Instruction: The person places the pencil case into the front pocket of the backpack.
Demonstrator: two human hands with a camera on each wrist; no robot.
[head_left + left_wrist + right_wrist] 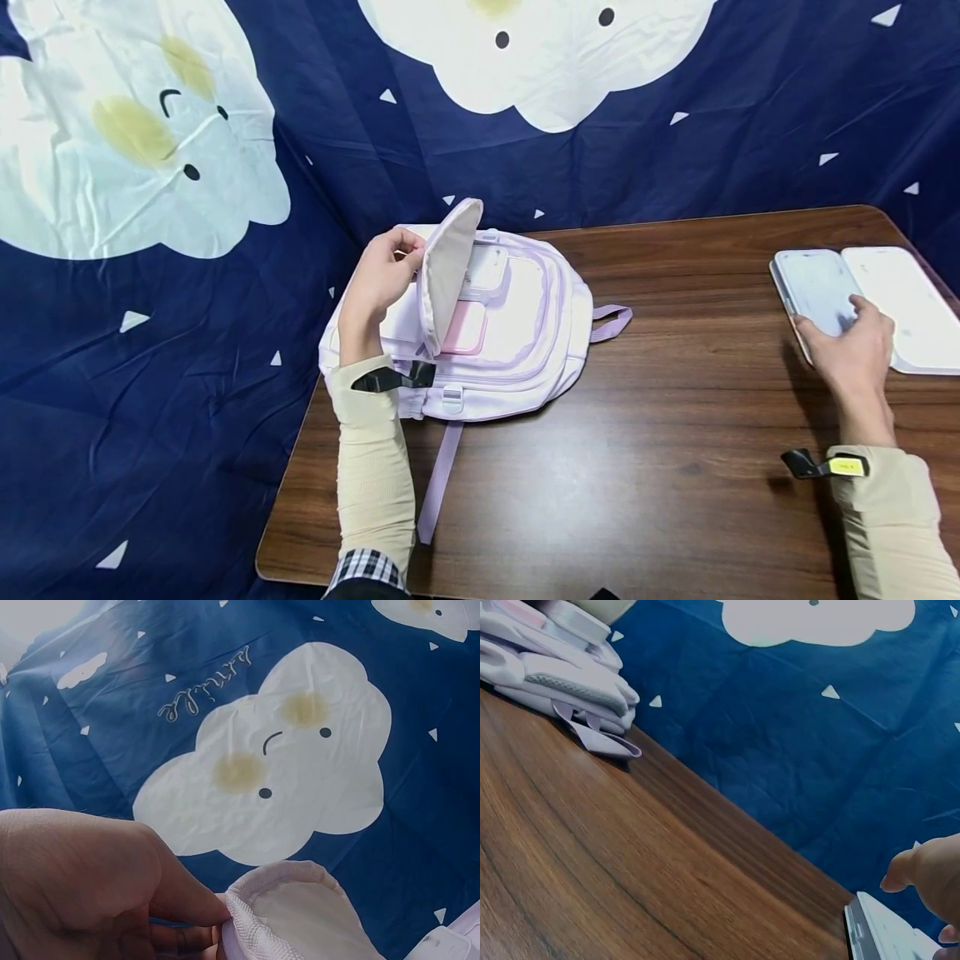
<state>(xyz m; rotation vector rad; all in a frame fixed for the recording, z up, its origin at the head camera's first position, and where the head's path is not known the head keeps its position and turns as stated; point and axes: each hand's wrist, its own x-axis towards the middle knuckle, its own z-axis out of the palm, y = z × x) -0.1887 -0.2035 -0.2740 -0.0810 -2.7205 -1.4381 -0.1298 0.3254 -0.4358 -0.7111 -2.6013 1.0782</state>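
Pinching pocket flap (452,279) of lilac backpack (573,325) in left hand (381,273), left of frame centre. Holding right hand (858,350) spread loosely over tablet (816,282) in folio cover (911,308), far right; cannot confirm contact. Probably stiff, slick, fragile; take by long edges. Lies near table's (682,358) right edge, with open wood leftward.

The pale lilac-white backpack (517,321) lies flat on the left of the wooden table (637,475), a loop at its right end. My left hand (378,279) pinches the edge of its front flap (446,287), which stands raised, cream lining facing right, the pocket open beneath. At the right lies an opened folding case (896,287), perhaps a tablet cover, grey-blue on its left half, white on its right, under my right hand (851,354).
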